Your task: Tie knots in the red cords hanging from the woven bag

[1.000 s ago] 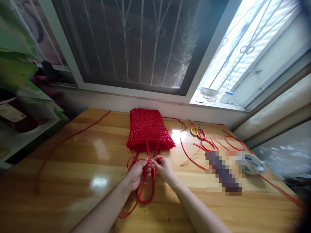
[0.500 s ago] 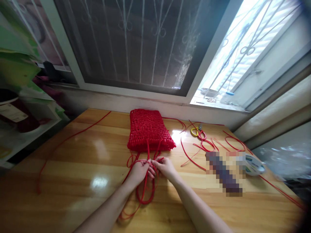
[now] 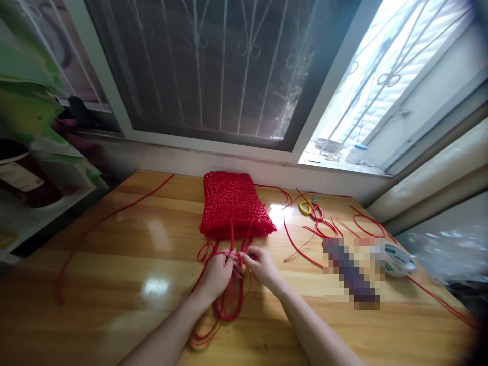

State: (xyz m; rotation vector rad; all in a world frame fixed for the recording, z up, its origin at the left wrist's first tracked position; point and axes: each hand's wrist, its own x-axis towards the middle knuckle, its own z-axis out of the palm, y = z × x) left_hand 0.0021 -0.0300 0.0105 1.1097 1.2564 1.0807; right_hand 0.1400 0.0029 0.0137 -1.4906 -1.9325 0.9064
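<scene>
Glossy wooden tabletop (image 3: pixel 114 284) is bare toward its near and left edges. Thin red plastic cords (image 3: pixel 229 300) are pinched by the left hand (image 3: pixel 217 272) and right hand (image 3: pixel 261 264). Beyond, a red woven mesh bag (image 3: pixel 232 203) is laid flat, bare wood to its left.

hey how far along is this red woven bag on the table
Done: the red woven bag body lies flat and looks complete. In hand: the left hand and right hand pinch red cords trailing from its near edge. Left: those cords hang loose and unwoven; offcuts and scissors lie to the right.
</scene>
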